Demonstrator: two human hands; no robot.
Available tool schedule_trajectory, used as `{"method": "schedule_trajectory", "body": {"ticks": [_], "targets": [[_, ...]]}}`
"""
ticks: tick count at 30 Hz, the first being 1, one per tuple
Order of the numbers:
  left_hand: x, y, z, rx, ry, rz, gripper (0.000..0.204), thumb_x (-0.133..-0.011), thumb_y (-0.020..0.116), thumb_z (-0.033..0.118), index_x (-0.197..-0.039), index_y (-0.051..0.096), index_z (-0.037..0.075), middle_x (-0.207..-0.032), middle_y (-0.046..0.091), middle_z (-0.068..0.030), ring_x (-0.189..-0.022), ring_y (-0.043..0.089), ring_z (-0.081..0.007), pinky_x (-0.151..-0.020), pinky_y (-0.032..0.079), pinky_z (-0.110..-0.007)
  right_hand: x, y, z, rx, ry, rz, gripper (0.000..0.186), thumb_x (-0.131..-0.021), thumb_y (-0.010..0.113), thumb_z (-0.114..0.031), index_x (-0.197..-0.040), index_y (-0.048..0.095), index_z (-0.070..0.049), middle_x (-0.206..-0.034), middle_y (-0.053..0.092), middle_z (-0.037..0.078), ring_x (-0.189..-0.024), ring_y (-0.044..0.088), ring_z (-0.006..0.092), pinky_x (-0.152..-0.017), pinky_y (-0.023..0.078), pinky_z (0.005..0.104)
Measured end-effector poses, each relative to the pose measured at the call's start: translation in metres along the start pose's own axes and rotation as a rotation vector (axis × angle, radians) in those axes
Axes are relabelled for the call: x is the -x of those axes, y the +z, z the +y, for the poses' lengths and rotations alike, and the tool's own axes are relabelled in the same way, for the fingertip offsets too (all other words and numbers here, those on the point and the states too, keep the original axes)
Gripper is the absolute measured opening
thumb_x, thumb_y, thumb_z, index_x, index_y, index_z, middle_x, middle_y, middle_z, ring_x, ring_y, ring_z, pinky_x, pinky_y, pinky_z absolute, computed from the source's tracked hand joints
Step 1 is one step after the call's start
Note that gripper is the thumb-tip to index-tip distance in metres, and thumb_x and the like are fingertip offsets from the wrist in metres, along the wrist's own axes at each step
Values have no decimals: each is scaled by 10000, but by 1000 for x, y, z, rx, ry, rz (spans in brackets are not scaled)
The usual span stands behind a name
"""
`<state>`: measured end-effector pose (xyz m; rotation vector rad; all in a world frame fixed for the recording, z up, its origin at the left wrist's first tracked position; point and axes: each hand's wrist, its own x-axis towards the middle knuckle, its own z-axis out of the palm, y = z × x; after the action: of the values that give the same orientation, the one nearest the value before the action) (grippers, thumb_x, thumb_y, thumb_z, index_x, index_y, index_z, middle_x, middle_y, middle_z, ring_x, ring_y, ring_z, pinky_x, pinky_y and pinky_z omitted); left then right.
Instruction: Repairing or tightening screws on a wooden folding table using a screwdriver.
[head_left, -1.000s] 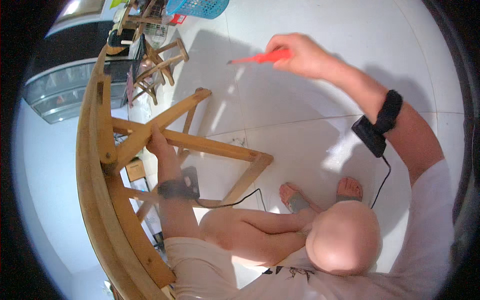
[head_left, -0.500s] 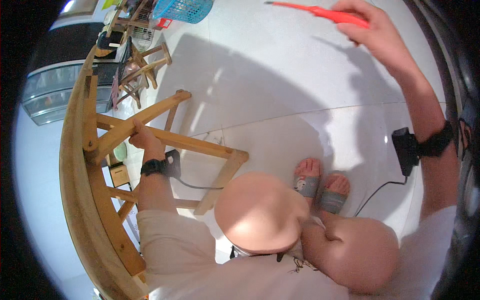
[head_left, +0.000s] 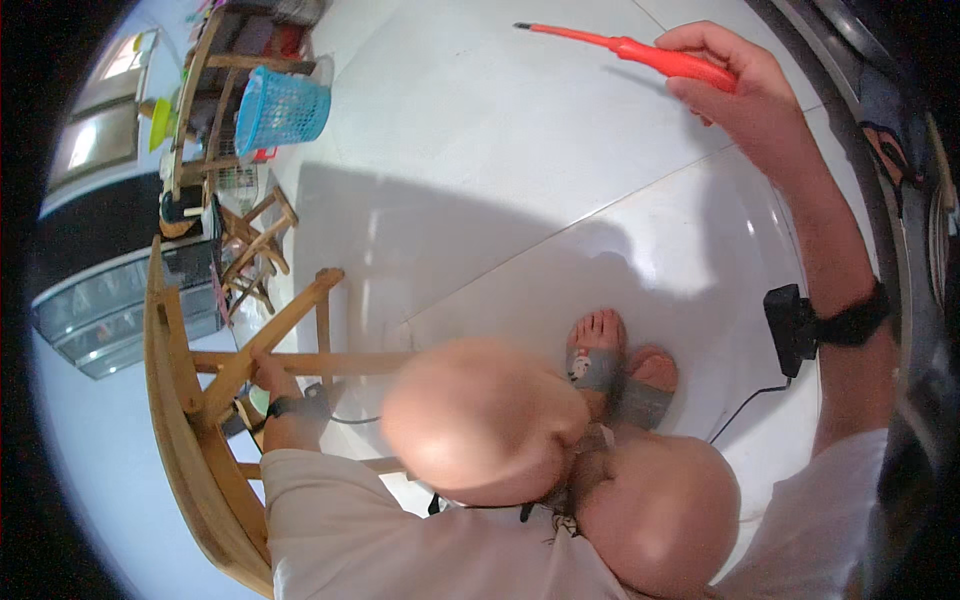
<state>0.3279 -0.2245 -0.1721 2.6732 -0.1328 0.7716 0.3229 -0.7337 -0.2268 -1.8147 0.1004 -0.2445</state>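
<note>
At the upper right my right hand (head_left: 740, 88) is closed around the handle of a red screwdriver (head_left: 650, 57), whose dark tip points left over the floor. At the left, a wooden table (head_left: 190, 470) with crossed legs lies tipped, its curved top seen edge-on. My left hand (head_left: 268, 376) is closed on one of its wooden legs (head_left: 285, 318) close to where the legs cross. That hand is small in view, and part of its fingers is hidden behind the wood. My bent knees cover the ends of some table bars.
A blue perforated basket (head_left: 285, 108) stands at the upper left beside a wooden rack (head_left: 190, 110). Below it is a small wooden folding stool (head_left: 265, 240). A drawer unit with clear fronts (head_left: 130, 310) stands by the wall. My sandalled feet (head_left: 598, 350) rest on the pale tiled floor (head_left: 450, 200).
The view has swung, so the table, basket and stool sit lower and further left. My right hand still grips the screwdriver, now slightly lower in view. My left hand stays on the table leg.
</note>
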Motion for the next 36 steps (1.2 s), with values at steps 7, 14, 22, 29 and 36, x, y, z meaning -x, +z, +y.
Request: {"method": "schedule_trajectory", "body": {"ticks": [7, 14, 22, 29, 36], "targets": [[41, 46, 161, 603, 585, -1157, 672, -690, 642, 459, -1040, 458, -85, -1034, 524, -183, -878, 537, -303, -736, 452, -365, -32, -10, -3, 50, 53, 12, 243, -728, 574, -38, -970, 557, -55, -782, 538, -4, -636, 457, 38, -555, 384, 166], [-40, -20, -123, -212, -499, 459, 702, -701, 626, 473, -1109, 418, -59, -1108, 486, -170, -929, 513, -291, -777, 429, -359, -80, 12, 34, 69, -3, -14, 232, -699, 592, -43, -928, 558, -31, -815, 596, 77, -733, 571, 148, -684, 460, 259], [-27, -42, -193, -17, -790, 554, 742, -713, 606, 490, -1188, 373, -30, -1192, 442, -154, -988, 485, -278, -823, 404, -353, -172, 23, -18, 95, 41, -163, 231, -693, 602, -40, -918, 553, -27, -796, 591, 83, -728, 574, 154, -667, 460, 262], [-9, -51, -213, 62, -1097, 564, 750, -716, 606, 485, -1222, 366, -14, -1149, 482, -140, -956, 502, -259, -785, 430, -339, -215, 20, -59, 143, -58, -205, 248, -691, 585, -8, -937, 552, -21, -811, 590, 91, -731, 574, 153, -676, 464, 265], [-37, -23, -164, 265, -1220, 514, 487, -757, 607, 379, -1022, 542, -25, -976, 559, -105, -818, 535, -196, -703, 434, -294, -270, 56, -125, 78, -151, -318, 250, -684, 580, 5, -932, 552, -12, -798, 584, 71, -724, 552, 115, -669, 447, 243]]}}
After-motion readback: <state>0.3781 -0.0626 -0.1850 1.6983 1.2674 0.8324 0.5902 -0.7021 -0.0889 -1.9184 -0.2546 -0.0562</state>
